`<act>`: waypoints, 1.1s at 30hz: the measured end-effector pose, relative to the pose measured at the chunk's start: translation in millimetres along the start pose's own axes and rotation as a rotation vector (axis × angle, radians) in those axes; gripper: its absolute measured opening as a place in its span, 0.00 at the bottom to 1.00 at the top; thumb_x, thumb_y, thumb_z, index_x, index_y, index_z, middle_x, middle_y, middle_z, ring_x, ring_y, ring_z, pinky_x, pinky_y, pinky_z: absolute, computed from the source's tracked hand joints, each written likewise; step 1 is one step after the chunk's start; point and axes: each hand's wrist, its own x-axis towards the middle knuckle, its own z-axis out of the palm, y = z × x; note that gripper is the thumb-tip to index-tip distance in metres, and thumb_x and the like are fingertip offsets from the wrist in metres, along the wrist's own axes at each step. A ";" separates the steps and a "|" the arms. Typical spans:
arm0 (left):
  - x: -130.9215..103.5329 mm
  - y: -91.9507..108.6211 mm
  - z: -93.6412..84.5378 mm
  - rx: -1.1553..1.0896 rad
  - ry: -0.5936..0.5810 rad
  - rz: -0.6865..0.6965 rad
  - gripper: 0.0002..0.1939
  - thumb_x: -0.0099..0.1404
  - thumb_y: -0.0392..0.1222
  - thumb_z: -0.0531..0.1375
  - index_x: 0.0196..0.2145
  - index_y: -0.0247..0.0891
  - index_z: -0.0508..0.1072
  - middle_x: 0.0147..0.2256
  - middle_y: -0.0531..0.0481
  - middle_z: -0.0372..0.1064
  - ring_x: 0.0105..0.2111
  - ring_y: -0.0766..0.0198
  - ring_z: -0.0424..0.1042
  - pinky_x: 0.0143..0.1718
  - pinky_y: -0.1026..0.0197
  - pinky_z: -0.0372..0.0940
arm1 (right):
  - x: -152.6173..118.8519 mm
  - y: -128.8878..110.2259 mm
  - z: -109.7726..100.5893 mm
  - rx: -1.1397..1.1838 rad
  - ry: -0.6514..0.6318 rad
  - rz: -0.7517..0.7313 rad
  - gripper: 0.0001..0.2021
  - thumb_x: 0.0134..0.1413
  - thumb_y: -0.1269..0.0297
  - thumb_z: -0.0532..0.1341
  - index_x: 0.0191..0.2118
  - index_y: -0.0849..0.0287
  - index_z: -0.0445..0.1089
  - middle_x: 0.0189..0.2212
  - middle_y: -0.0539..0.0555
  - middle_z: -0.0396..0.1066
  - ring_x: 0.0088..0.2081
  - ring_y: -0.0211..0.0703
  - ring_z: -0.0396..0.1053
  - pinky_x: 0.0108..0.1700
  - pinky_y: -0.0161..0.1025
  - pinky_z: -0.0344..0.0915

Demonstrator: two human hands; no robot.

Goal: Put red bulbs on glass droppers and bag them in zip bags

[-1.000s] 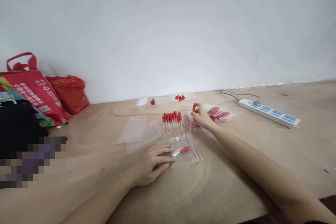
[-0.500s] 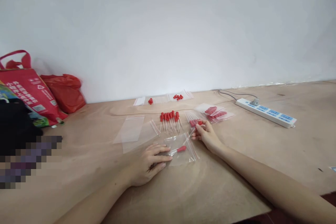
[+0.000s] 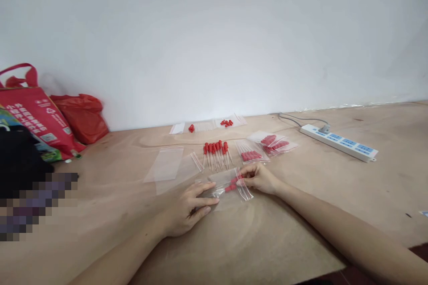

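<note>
A clear zip bag (image 3: 223, 205) lies in front of me with a red-bulbed dropper (image 3: 230, 188) inside it. My left hand (image 3: 192, 207) rests on the bag's left side, its fingers spread and flat. At the bag's mouth on the right, my right hand (image 3: 259, 178) pinches a second dropper (image 3: 236, 179) by its red bulb. That dropper's stem points left, over or into the bag; the clear plastic makes it hard to tell which. Just beyond the bag stands a row of several loose droppers (image 3: 216, 153), bulbs pointing away from me.
Filled bags of droppers (image 3: 251, 155) lie right of the row, and flat zip bags (image 3: 167, 164) left of it. Loose red bulbs (image 3: 226, 123) and clear stems (image 3: 203, 126) are near the wall. A power strip (image 3: 339, 142) is at right; red bags (image 3: 82, 116) stand at left.
My right hand has moved left and nearer, bringing its dropper from beside the bag to the bag's mouth, beside the first dropper. The left hand has stayed put.
</note>
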 end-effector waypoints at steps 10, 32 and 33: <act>2.8 6.8 -6.1 0.017 -0.028 0.002 0.17 0.63 0.36 0.50 0.49 0.49 0.67 0.56 0.49 0.54 0.55 0.56 0.55 0.55 0.46 0.51 | 2.7 1.5 4.9 -0.107 -0.012 -0.050 0.12 0.44 0.57 0.61 0.31 0.62 0.69 0.23 0.50 0.69 0.23 0.34 0.63 0.26 0.31 0.58; 1.6 6.6 -7.6 0.045 -0.081 -0.026 0.18 0.63 0.38 0.51 0.50 0.50 0.65 0.56 0.51 0.55 0.56 0.56 0.53 0.55 0.44 0.50 | 102.6 -26.4 10.6 -0.753 0.436 0.208 0.07 0.34 0.74 0.61 0.27 0.64 0.68 0.23 0.56 0.70 0.27 0.41 0.67 0.25 0.32 0.57; 1.8 6.6 -7.6 0.045 -0.084 -0.029 0.18 0.63 0.38 0.51 0.50 0.50 0.65 0.56 0.51 0.55 0.56 0.56 0.53 0.55 0.44 0.49 | 104.8 -26.3 11.4 -0.756 0.430 0.211 0.06 0.33 0.75 0.61 0.25 0.64 0.68 0.22 0.56 0.70 0.26 0.42 0.67 0.24 0.32 0.56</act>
